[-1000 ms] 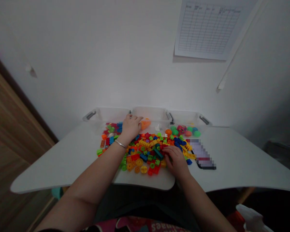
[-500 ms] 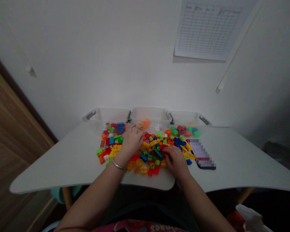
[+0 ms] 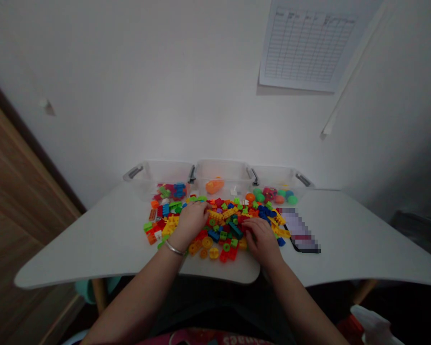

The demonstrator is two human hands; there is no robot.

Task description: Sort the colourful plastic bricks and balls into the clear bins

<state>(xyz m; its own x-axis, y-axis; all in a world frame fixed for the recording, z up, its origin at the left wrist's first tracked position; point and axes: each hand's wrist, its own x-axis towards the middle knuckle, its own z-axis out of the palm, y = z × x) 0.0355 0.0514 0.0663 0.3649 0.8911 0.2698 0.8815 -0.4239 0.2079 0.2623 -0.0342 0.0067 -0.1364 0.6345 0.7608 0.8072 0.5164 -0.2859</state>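
A white table (image 3: 93,244) spans the view, and along its far edge stand three clear bins in a row: the left bin (image 3: 167,168), the middle bin (image 3: 222,167) and the right bin (image 3: 276,171), each with some pieces inside. The brick pile (image 3: 214,234) lies loose between the bins and the table's curved near edge, well in from the left corner. The left hand (image 3: 192,221) lies palm down over its left half, fingers close together; their tips are partly hidden, so I cannot tell whether they hold anything. The right hand (image 3: 262,238) rests at the pile's right side, fingers bent and together, thumb apart below them, fingertips by a red brick (image 3: 241,219); any grip there cannot be made out. The bricks look like hard plastic: probably light, stiff, hard to break and a little slick on smooth faces. A long teal brick (image 3: 235,229) would best be pinched across its narrow sides. The round yellow piece (image 3: 207,242), smaller, may roll or skid, so gripping opposite points of its rim seems surest.
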